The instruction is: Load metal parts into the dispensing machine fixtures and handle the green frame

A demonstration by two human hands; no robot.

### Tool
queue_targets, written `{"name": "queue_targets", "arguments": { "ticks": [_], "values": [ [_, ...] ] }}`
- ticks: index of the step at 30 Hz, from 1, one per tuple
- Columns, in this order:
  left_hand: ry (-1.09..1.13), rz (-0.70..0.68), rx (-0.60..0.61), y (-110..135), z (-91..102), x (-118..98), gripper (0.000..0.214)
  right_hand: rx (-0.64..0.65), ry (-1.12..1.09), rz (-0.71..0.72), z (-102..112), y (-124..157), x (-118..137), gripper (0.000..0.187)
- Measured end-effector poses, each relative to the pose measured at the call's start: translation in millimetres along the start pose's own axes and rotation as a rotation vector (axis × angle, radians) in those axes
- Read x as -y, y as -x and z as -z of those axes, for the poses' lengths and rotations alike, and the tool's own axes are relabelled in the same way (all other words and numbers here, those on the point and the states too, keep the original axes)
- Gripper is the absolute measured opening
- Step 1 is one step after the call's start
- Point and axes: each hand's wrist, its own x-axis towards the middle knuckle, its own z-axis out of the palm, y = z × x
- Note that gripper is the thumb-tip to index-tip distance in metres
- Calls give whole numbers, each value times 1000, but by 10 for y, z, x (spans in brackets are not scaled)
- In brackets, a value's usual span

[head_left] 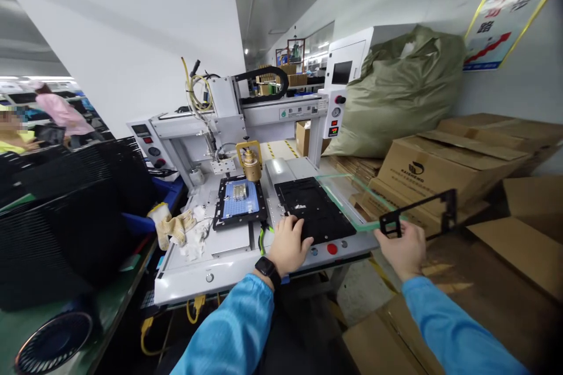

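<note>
My left hand rests on the front edge of a black fixture plate on the right side of a white dispensing machine. My right hand holds a thin black frame part out to the right of the machine, together with a clear green-edged glass panel that reaches back over the plate's corner. On the machine's left station lies a second black fixture with a blue insert, under a brass nozzle.
Cardboard boxes and a big green sack stand to the right. Work gloves and white wipes lie at the machine's left. Stacks of black trays fill the left bench. A small fan sits at bottom left. Other people work at far left.
</note>
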Motion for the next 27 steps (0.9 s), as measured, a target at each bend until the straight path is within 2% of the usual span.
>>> {"name": "queue_targets", "arguments": {
  "ticks": [3, 6, 9, 12, 16, 19, 22, 24, 27],
  "values": [
    [138, 58, -58, 194, 101, -16, 51, -99, -21, -75, 107, -73, 341, 69],
    [215, 108, -132, 395, 174, -8, 51, -48, -105, -62, 196, -118, 683, 73],
    [264, 146, -188, 578, 200, 23, 51, -3, -166, -26, 193, -105, 851, 77],
    [320, 155, -222, 743, 189, 50, 48, -9, -182, 43, 195, -79, 951, 73],
    [384, 149, -238, 972, 140, 30, 45, -5, -242, 189, 436, -1, 1290, 68],
    [468, 119, -172, 1142, 84, -43, 55, 133, -409, 284, 735, 233, 1645, 67],
    [594, 29, -49, 1288, 9, -142, 87, 393, -612, 396, 946, 672, 1883, 66],
    [670, -29, 20, 1382, -52, -164, 108, 558, -756, 480, 980, 1014, 1959, 62],
    [725, -18, 1, 1584, -95, -79, 115, 654, -974, 533, 896, 1445, 2072, 53]
  ]
}}
